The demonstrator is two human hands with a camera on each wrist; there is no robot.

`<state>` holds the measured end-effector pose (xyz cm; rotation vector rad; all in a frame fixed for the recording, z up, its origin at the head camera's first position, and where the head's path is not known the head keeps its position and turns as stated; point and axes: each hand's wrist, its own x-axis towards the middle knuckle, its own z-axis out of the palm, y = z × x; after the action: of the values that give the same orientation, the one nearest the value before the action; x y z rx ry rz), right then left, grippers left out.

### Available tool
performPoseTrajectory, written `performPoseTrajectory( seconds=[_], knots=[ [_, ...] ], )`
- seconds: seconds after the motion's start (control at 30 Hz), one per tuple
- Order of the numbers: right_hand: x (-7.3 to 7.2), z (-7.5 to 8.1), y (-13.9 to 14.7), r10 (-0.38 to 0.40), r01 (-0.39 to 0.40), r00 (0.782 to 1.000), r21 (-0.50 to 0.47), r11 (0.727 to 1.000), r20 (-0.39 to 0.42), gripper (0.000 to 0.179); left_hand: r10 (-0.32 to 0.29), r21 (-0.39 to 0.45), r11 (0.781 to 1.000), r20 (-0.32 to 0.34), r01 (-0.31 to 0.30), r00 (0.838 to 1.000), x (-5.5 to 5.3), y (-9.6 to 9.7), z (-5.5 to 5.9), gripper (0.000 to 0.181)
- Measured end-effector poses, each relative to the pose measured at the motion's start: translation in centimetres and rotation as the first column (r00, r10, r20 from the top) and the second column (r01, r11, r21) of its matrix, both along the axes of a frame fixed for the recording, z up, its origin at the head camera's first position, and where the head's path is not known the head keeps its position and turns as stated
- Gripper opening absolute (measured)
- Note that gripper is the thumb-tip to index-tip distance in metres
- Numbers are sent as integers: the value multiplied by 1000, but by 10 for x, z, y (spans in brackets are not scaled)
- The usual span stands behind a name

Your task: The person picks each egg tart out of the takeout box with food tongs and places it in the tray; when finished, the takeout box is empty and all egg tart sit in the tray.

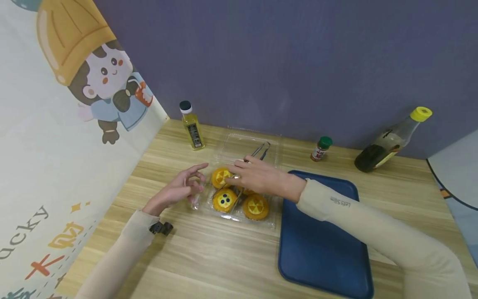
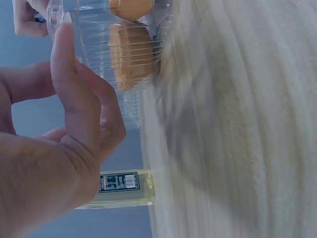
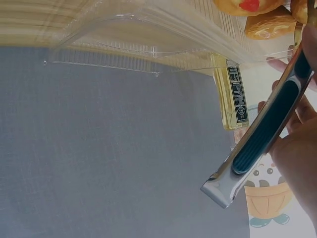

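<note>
A clear plastic clamshell box (image 1: pixel 274 216) lies with its lid folded back, holding several round pastries. One pastry (image 1: pixel 225 200) has dark blue berries on top; another (image 1: pixel 255 207) carries yellow wedges, as does a pastry (image 1: pixel 221 177) at the far left. My right hand (image 1: pixel 257 176) reaches over the box and grips metal tongs (image 3: pixel 270 121) with teal handle grips. The tong tips go down among the pastries, partly hidden by the hand. At the box's left side is my left hand (image 1: pixel 183 187), its fingers loosely bent, one fingertip touching the plastic rim (image 2: pixel 55 20).
A dark blue tray (image 1: pixel 321 253) lies right of the box. Behind stand an oil bottle (image 1: pixel 192 128) at left, a small green-capped jar (image 1: pixel 321 149) and a yellow-capped dark bottle (image 1: pixel 388 143) at right. A dark wall (image 1: pixel 280 74) closes off the back of the wooden table (image 1: pixel 201 257).
</note>
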<state>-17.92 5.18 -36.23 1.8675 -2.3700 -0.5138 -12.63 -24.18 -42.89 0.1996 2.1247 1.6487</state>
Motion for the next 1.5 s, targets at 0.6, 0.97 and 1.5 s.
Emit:
performPoseTrajectory(
  seconds=[0.6,0.97,1.5],
  knots=[
    [10,11,25,-58,54,997,-66,996,-53,63,2,9,1000,1,-2,1000,0,1,2,90],
    [18,20,65,-134,125,989,-150,981,-55,65,-9,11,1000,13,8,1000,0,1,2,89],
    [13,34,168,-344,311,937,-304,900,-60,61,-17,14,1000,-8,17,1000,0,-1,1,91]
  ],
)
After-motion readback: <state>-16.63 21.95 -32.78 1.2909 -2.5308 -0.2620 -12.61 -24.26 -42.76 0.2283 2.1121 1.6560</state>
